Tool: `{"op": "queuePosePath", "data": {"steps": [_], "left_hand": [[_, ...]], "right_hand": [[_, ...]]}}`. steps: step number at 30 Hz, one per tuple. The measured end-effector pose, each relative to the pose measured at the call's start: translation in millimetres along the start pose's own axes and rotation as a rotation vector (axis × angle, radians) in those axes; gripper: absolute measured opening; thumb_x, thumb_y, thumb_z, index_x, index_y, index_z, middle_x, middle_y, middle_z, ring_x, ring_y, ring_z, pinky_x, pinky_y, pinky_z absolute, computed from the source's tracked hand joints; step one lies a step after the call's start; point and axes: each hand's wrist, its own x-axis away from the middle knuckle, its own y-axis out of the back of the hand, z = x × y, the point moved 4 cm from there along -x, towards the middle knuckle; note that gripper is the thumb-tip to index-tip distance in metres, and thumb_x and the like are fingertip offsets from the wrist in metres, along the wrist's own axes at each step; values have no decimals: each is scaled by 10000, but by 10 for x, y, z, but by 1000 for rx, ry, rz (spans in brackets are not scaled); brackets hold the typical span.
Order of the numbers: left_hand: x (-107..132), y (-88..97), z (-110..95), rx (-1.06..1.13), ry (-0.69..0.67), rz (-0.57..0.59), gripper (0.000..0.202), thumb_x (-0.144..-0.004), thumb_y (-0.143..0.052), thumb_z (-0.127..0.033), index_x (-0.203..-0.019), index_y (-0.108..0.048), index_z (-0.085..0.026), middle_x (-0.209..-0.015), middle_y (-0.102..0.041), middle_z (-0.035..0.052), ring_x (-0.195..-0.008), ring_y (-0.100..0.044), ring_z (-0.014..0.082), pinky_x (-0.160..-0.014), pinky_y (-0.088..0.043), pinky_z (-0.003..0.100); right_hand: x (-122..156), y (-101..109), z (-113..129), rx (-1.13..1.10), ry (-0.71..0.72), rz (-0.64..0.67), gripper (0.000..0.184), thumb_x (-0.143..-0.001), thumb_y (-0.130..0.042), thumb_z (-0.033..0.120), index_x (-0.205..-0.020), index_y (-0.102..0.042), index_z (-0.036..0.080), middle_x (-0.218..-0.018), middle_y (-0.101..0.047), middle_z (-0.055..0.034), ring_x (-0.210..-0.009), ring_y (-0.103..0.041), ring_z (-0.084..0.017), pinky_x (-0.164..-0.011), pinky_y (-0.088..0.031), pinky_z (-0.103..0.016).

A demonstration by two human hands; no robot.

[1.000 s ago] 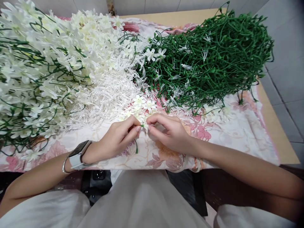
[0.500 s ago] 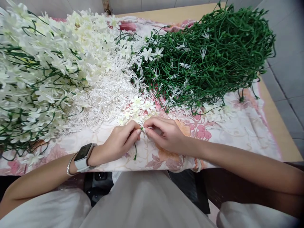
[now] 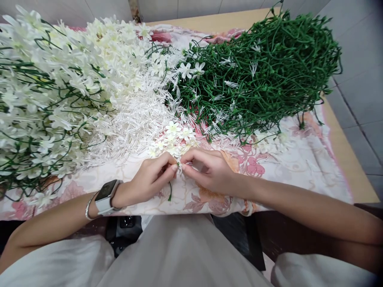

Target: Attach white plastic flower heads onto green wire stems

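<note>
My left hand (image 3: 151,179) pinches a thin green stem (image 3: 170,191) whose lower end hangs below the fingers. My right hand (image 3: 206,169) is pinched fingertip to fingertip against it, on a small white piece at the stem's tip that is too small to name. Both hands rest on the flowered cloth (image 3: 299,167) at the table's near edge. Just beyond the fingers lies a small cluster of white flowers (image 3: 176,137).
A big pile of white flowers on green stems (image 3: 60,87) fills the left. White stamen pieces (image 3: 140,119) lie in the middle. A heap of bare green stems (image 3: 263,75) covers the right. The wooden table edge (image 3: 344,159) and tiled floor lie to the right.
The hands stay pinched together on the stem; they have drifted slightly left and up in the picture as the head moved. Nothing was let go.
</note>
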Motion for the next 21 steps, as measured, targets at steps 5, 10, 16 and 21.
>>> {"op": "queuePosePath", "data": {"steps": [5,10,16,21], "left_hand": [[3,32,-31,9,-19,-25,150,-938,-417,-272,-895,-517,-170,-651,-553,-31,-556,-509,70,-525,-389,176],[3,-24,-63,-155,-167,24,142,-933,-441,-241,-904,-559,-166,-736,-595,1,-641,-542,87,-589,-412,192],[31,-102,-14,-324,-259,38,145,-915,-478,-233,-977,-582,-153,-834,-609,45,-760,-565,131,-664,-444,239],[68,-53,-60,-433,-406,-134,167,-862,-572,-209,-1025,-597,-183,-975,-639,74,-874,-561,166,-751,-463,281]], "right_hand": [[-102,235,113,-55,-30,-77,92,-787,-554,100,-724,-566,165,-641,-608,18,-568,-559,-73,-535,-440,-193],[-205,562,67,147,-54,-233,120,-812,-564,138,-714,-579,205,-644,-615,12,-573,-545,-101,-541,-426,-240],[-272,551,-65,402,-173,127,73,-779,-601,171,-707,-615,167,-668,-605,-2,-601,-526,-111,-568,-369,-247],[-236,440,-117,523,-224,233,113,-778,-619,233,-699,-602,154,-656,-577,-7,-595,-504,-115,-559,-329,-244]]}}
